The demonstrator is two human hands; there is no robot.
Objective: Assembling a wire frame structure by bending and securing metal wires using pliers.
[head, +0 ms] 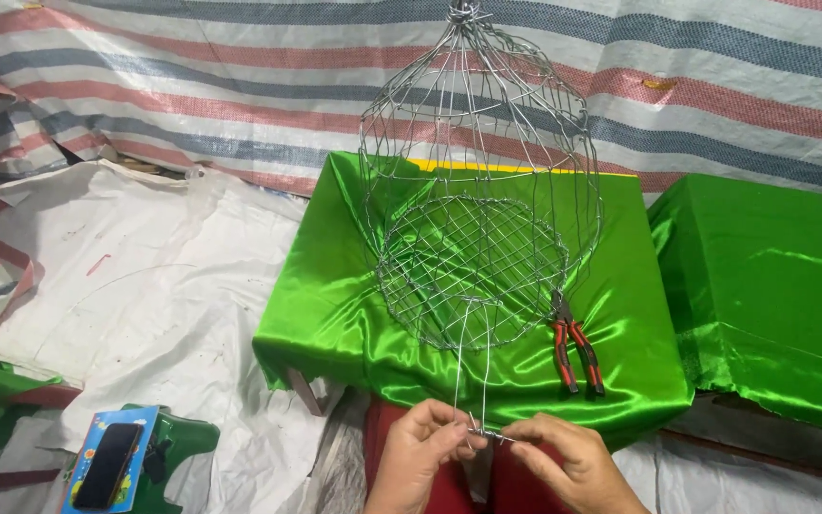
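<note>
Fingers of left hand (pixel 422 445) and right hand (pixel 563 457) pinched on 2 wire ends (pixel 480 433); 1 wire cage (pixel 478 209), nothing inside it, 1 pliers (pixel 575 347).

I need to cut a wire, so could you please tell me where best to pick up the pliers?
Probably take the pliers by the red handles, coming from the near side: they point toward you, while the jaws lie against the wire cage.

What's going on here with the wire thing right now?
A person's left hand and right hand pinch the loose wire ends that hang from a domed wire cage. The cage rests on a table under green cloth. Red-handled pliers lie beside it, untouched. A phone lies lower left.
</note>
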